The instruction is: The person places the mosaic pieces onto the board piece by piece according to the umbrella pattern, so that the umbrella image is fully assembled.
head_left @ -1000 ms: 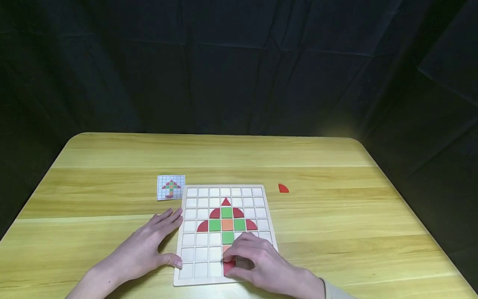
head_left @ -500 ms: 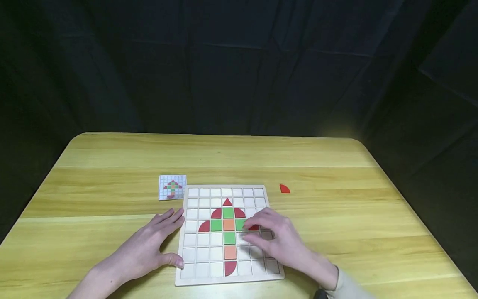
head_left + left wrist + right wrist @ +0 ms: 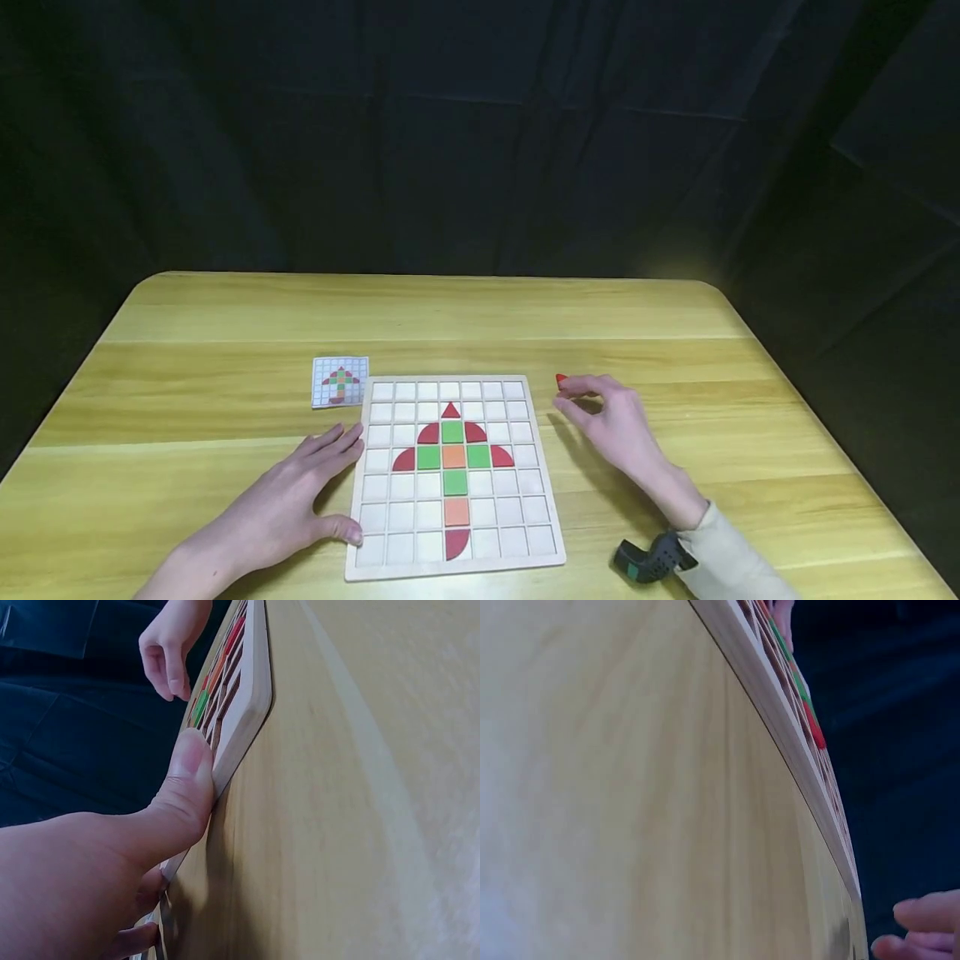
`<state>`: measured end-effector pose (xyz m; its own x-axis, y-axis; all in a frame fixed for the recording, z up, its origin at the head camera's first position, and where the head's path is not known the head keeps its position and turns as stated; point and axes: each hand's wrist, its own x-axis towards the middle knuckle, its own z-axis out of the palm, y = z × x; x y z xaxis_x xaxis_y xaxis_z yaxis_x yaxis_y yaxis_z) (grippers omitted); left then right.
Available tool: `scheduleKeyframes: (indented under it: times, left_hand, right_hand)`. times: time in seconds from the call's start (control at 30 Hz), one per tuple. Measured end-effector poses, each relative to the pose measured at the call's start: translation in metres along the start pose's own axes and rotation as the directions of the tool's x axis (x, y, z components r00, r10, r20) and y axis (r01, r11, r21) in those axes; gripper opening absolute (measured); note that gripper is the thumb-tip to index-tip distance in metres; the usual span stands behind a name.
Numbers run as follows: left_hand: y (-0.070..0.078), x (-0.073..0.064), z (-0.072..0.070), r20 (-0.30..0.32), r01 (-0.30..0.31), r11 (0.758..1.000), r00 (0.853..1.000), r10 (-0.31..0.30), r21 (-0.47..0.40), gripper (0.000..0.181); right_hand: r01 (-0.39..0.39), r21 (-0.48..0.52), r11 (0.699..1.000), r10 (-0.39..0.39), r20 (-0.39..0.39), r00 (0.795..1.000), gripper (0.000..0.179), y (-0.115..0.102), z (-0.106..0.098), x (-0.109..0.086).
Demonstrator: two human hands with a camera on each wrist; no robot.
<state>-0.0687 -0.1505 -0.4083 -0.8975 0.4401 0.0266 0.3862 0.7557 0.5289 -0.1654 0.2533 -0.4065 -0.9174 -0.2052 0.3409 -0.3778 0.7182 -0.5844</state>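
A white square grid board (image 3: 457, 571) lies on the table with flat coloured tiles set in its cells. Among them are a red triangle (image 3: 451, 411), an orange square (image 3: 457, 512) and a red quarter-circle tile (image 3: 456, 543) in the bottom row. My left hand (image 3: 288, 496) rests along the board's left edge, fingers extended; in the left wrist view its thumb (image 3: 180, 787) lies against the rim. Right of the board, my right hand (image 3: 611, 417) is at a loose red tile (image 3: 561, 380), mostly hidden behind the fingers. Thumb and fingertips (image 3: 907, 911) stand apart in the right wrist view.
A small printed card (image 3: 341, 382) with a coloured grid pattern lies by the board's upper left corner. The wooden table (image 3: 750, 433) extends to both sides, with a dark curtain (image 3: 480, 167) behind it. A black device (image 3: 651, 558) sits at the right wrist.
My right hand has left the bottom-row red tile, crossed the board and moved up and right to the loose red tile. The left hand has stayed at the board's edge.
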Motion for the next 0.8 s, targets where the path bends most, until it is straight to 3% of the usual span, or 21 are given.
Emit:
scheduleKeyframes:
  times: [0.33, 0.8]
  left_hand:
    - [0.000, -0.001, 0.000, -0.006, 0.006, 1.000, 1.000, -0.006, 0.006, 0.106]
    - [0.000, -0.001, 0.000, -0.003, 0.000, 1.000, 1.000, 0.000, 0.003, 0.105]
  right_hand:
    - [-0.069, -0.117, 0.991, 0.062, -0.059, 0.996, 0.026, 0.016, -0.002, 0.006]
    - [-0.084, -0.116, 0.990, 0.080, -0.039, 0.996, 0.035, 0.018, 0.002, 0.019]
